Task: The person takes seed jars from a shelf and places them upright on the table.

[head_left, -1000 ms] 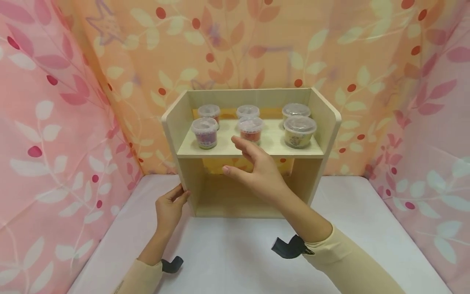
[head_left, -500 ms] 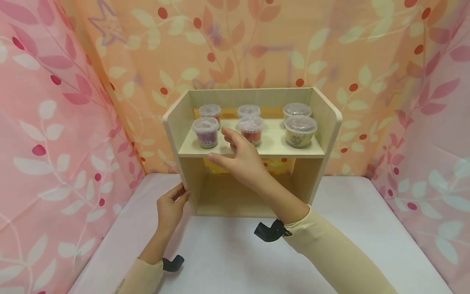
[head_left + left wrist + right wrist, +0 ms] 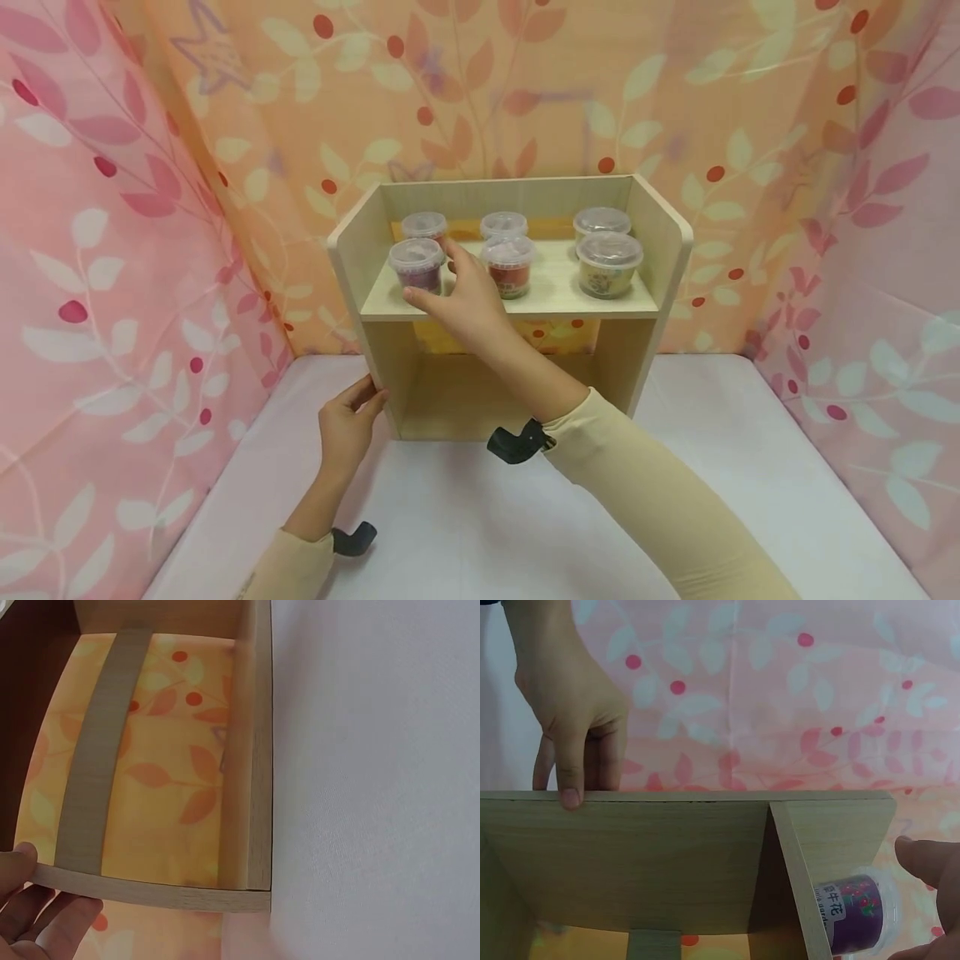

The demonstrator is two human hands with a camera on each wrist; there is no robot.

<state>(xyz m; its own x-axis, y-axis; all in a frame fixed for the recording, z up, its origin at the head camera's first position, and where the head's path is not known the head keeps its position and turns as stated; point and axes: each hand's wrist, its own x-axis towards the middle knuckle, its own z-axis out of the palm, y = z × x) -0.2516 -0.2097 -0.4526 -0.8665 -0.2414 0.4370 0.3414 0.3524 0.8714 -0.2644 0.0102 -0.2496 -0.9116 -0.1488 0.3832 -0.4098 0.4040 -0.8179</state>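
A wooden shelf [image 3: 510, 316] holds several lidded clear cups on its upper board. My left hand [image 3: 346, 429] pinches the front edge of the shelf's left side panel; the left wrist view shows its fingers and thumb on either side of that edge [image 3: 157, 892]. My right hand [image 3: 472, 304] is at the front left cup, purple inside [image 3: 422, 271], thumb before it and fingers at its right side. In the right wrist view a gap shows between the thumb [image 3: 922, 859] and this purple cup [image 3: 855, 915], and the fingers are parted.
Right of my right hand stands a red cup [image 3: 510, 271], then a wide yellowish cup [image 3: 609, 271]. Another row of cups sits behind. The lower compartment [image 3: 465, 408] is below. Patterned cloth [image 3: 510, 100] hangs behind the shelf, which stands on a white table [image 3: 450, 517].
My right hand has moved left along the shelf front, from the red cup to the front left purple cup. My left hand keeps its hold on the side panel.
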